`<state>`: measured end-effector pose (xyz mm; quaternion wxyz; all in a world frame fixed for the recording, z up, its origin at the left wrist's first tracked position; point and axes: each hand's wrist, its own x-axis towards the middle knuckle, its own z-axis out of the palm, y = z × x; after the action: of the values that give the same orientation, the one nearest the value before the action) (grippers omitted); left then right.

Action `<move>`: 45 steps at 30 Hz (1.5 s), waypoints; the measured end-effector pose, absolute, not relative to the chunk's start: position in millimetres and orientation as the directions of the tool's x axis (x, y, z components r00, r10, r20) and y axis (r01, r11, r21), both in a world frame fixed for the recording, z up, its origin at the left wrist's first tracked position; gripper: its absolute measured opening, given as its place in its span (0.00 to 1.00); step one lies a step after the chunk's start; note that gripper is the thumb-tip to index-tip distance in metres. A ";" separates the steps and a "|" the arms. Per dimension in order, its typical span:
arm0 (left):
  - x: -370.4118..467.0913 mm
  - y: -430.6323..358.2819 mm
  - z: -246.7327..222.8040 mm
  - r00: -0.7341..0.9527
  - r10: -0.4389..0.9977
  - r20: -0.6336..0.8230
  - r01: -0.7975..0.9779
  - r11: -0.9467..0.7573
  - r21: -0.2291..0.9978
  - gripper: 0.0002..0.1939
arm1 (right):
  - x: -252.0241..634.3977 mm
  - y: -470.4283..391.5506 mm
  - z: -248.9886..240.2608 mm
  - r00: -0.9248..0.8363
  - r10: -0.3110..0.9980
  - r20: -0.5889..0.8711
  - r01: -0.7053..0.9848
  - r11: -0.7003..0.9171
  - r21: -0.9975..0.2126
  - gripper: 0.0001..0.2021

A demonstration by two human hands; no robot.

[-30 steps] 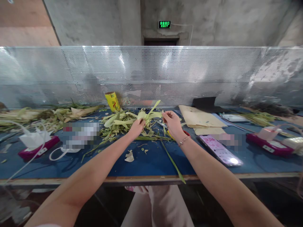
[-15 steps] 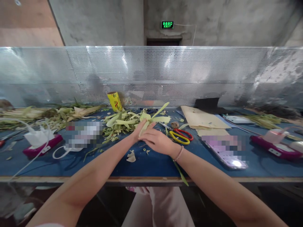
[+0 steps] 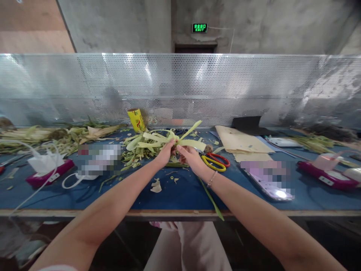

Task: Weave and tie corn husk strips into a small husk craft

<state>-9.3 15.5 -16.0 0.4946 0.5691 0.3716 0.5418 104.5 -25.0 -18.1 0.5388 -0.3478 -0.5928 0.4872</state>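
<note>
Pale green corn husk strips (image 3: 194, 144) cross and fan out above my hands at the middle of the table. My left hand (image 3: 167, 153) is closed on the strips where they meet. Close beside it, my right hand (image 3: 191, 158) has its fingers bent and its thumb and fingertips at the same crossing; what lies between them is partly hidden. Behind and left of the hands lies a heap of cut husk pieces (image 3: 141, 152). Scissors with red and yellow handles (image 3: 213, 163) lie just right of my right hand, near a small ball of twine (image 3: 208, 148).
A yellow container (image 3: 136, 120) stands before the perforated metal screen (image 3: 180, 82). Brown paper sheets (image 3: 239, 141) and a phone (image 3: 266, 184) lie right. Power strips (image 3: 50, 173) with cables stand at both sides. Husk scraps (image 3: 156, 186) and a long green strip (image 3: 211, 199) lie near the front edge.
My hands have drawn slightly apart; the right one has turned from lying over the left to fingertips at the crossing. The strips spread wider, with one now reaching left.
</note>
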 end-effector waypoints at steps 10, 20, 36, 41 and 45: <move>-8.4 15.9 -11.5 0.168 0.979 0.114 -0.258 -0.068 0.964 0.12 | 118.2 -14.8 -7.9 0.090 0.949 0.302 -0.401 0.312 -0.861 0.10; -9.1 11.5 -1.5 0.024 0.990 0.142 -0.322 -0.127 0.938 0.09 | 120.7 -27.6 -6.4 -0.305 0.851 0.427 -0.171 0.392 -0.904 0.13; -14.0 -4.8 -0.8 0.117 0.851 0.513 0.373 -0.516 0.771 0.12 | 122.1 -26.3 0.8 -0.087 0.890 0.448 -0.227 0.420 -0.879 0.14; -12.5 -5.1 0.2 0.063 0.877 0.476 0.277 -0.473 0.836 0.12 | 122.0 -22.5 -2.6 -0.135 0.947 0.290 -0.360 0.226 -0.905 0.14; -12.2 -4.3 -0.2 0.015 0.877 0.480 0.229 -0.470 0.853 0.12 | 124.2 -20.3 -3.4 -0.154 0.938 0.311 -0.296 0.257 -0.920 0.14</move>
<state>-12.2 -4.3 -0.2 0.2903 0.6504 0.4251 0.5585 124.2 -20.3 -3.4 0.5788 -0.2963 -0.5416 0.5328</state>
